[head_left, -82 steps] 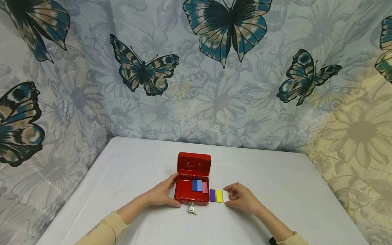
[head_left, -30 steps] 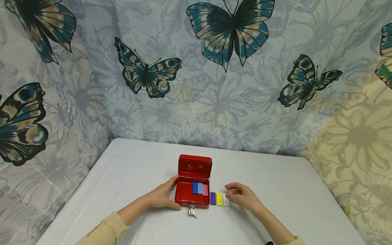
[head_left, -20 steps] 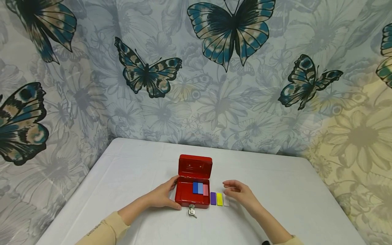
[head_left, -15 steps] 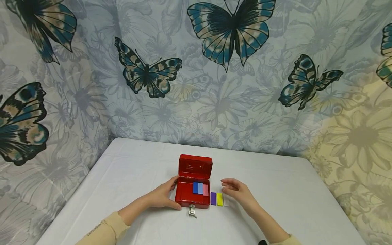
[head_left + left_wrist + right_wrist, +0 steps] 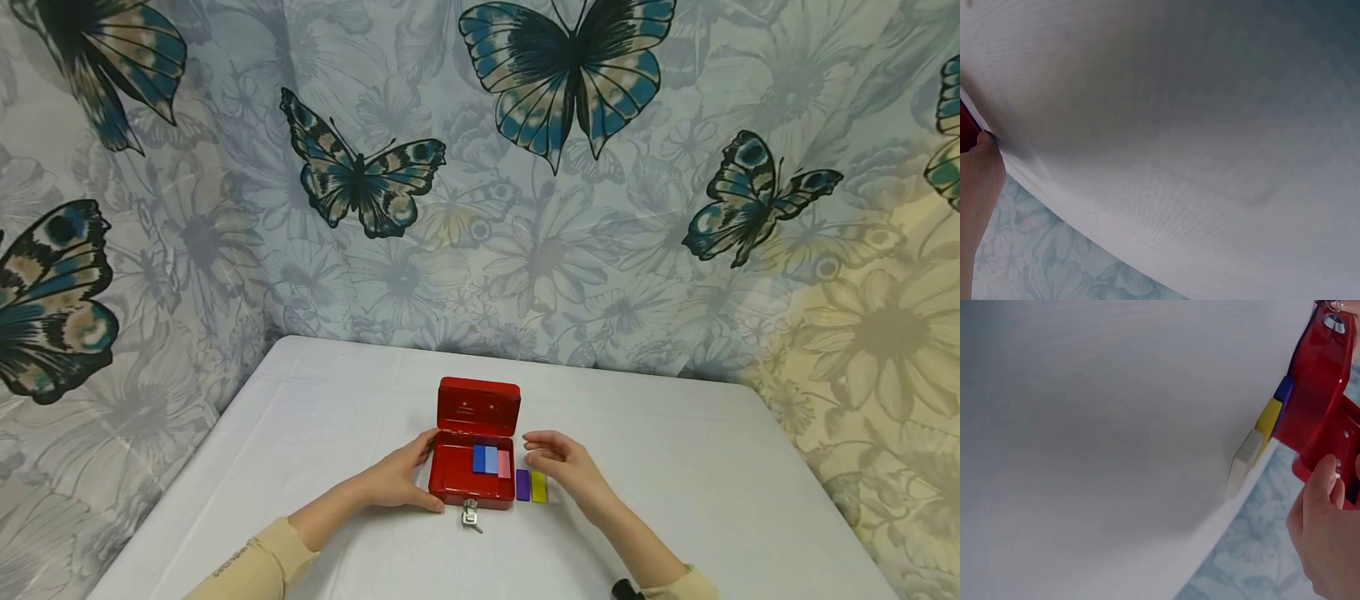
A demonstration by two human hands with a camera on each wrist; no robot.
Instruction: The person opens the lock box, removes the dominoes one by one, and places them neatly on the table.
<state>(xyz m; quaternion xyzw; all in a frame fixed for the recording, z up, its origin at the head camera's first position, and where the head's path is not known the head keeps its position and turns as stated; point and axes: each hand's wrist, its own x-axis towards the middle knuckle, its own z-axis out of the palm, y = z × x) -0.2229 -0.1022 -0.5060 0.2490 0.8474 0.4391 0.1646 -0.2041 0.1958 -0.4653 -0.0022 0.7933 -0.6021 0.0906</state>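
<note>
My left hand grips the left side of a red metal cash box, thumb at its front corner and fingertips near the back. The box's lid stands up, and inside lie a dark blue block, a light blue block and a pink block. To the right of the box, a purple block, a yellow block and a white block form a row on the table. Holding nothing, my right hand hovers beside the box with loosely bent fingers, hiding most of the white block in the head view.
A lock with a key sticks out from the box's front. The table wears a white cloth. Behind it hangs a butterfly-patterned cloth.
My right hand has let go of the white block at the row's end, lifted, and moved left toward the box. My left hand keeps its grip on the box.
</note>
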